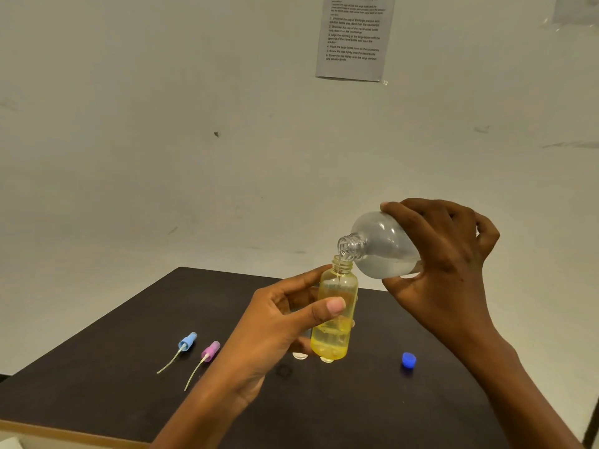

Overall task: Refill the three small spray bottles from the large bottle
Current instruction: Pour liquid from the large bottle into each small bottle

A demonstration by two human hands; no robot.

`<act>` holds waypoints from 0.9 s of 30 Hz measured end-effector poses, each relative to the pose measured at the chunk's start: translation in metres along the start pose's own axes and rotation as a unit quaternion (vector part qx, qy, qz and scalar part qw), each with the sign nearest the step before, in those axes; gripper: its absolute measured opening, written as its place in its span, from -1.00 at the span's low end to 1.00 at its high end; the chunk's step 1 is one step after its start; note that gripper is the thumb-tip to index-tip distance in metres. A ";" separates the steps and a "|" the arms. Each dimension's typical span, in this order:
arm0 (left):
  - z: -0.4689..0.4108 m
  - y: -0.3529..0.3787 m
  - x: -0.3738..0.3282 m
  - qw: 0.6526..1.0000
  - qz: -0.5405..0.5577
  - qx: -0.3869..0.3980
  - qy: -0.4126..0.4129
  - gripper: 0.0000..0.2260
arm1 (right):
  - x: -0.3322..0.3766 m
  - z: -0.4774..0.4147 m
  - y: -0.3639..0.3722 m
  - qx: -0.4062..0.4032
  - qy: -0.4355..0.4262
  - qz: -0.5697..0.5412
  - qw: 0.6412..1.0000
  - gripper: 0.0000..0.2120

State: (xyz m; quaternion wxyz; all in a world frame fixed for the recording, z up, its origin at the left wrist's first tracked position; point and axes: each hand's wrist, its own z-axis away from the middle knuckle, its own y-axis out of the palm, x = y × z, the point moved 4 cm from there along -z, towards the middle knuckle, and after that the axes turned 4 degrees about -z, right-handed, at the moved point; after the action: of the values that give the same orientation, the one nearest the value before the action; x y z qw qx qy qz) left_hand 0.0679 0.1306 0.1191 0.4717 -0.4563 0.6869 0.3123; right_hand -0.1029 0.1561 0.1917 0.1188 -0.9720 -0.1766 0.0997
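Tipping further risks overshooting the narrow neck (342,266): your right hand (447,264) grips the large bottle (385,247) at one o'clock of the yellow spray bottle (335,319), which your left hand (282,325) holds above the table (129,367).

Dark table (113,367) near, pale wood edge at left. Scuffed white wall (162,124) behind. Printed sheet (355,37) taped far right.

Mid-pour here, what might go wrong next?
The large clear plastic bottle, tilted in the right hand, pours into the narrow mouth of the small yellow plastic bottle in the left hand; both are hand-held, so a wobble may spill onto the dark table. Partly filled already, it might overflow.
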 end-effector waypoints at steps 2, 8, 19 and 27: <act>0.000 0.000 0.000 1.000 0.001 0.000 0.000 -0.56 | 0.000 0.000 0.000 -0.001 0.000 0.001 1.000 -0.34; 0.000 0.001 0.000 1.000 -0.003 0.002 0.001 -0.54 | -0.001 0.001 0.001 0.000 -0.001 0.000 1.000 -0.35; 0.000 0.001 -0.001 1.000 -0.004 0.003 0.005 -0.55 | -0.001 0.000 0.000 0.001 0.001 0.003 1.000 -0.35; 0.000 0.002 -0.001 1.000 0.003 0.009 0.009 -0.58 | -0.002 0.001 -0.001 0.002 0.002 0.004 1.000 -0.34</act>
State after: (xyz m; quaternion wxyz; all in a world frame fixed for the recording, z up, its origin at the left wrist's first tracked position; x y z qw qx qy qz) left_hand 0.0660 0.1314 0.1200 0.4687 -0.4522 0.6956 0.3033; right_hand -0.1048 0.1564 0.1910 0.1202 -0.9726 -0.1727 0.0987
